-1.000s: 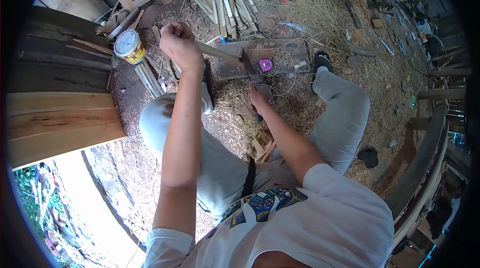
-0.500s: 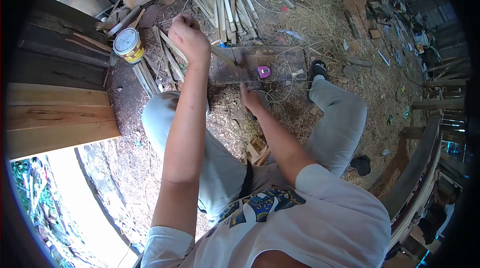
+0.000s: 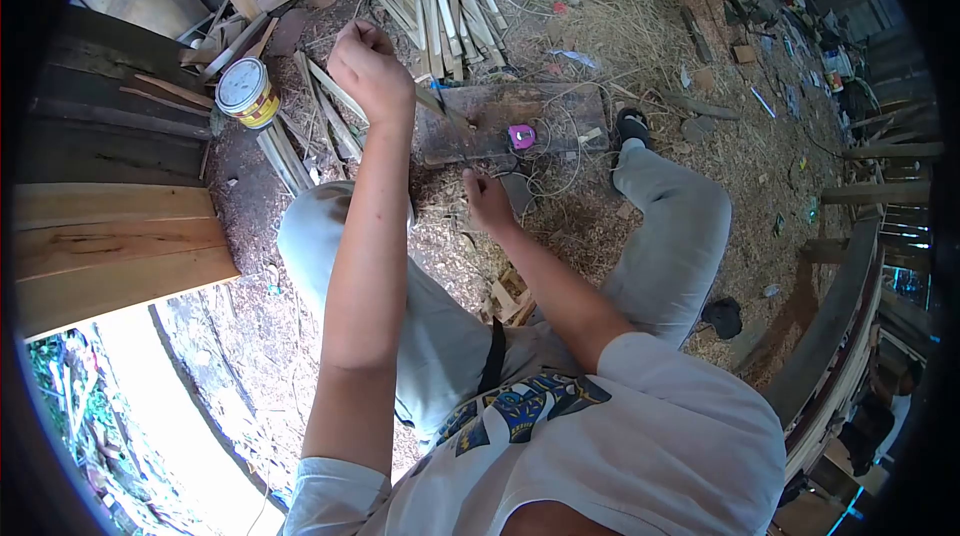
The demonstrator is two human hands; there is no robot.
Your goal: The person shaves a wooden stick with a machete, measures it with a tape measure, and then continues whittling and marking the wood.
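My left hand (image 3: 368, 66) is raised, its fingers curled closed. A thin wooden strip (image 3: 445, 111) runs out from behind that wrist and slants down to the right, its end over a low dark wooden board (image 3: 515, 106). The hand's grip on the strip is partly hidden. My right hand (image 3: 490, 204) is closed just in front of the board's near edge. What it holds is too blurred and dark to make out. On the board sits a pink tape measure (image 3: 522, 137), with loose pale cord (image 3: 565, 126) beside it.
Several pale wooden strips (image 3: 440, 11) lie in a pile beyond the board. A lidded yellow-and-white bucket (image 3: 248, 93) stands at the left beside plank walls (image 3: 120, 236). Wood shavings and scraps cover the ground, with a black lump (image 3: 722, 316) at the right.
My right hand has moved slightly left and turned, and the dark blade-like shape seen above it is no longer distinct. My left hand stays raised with the strip. The view has shifted slightly.
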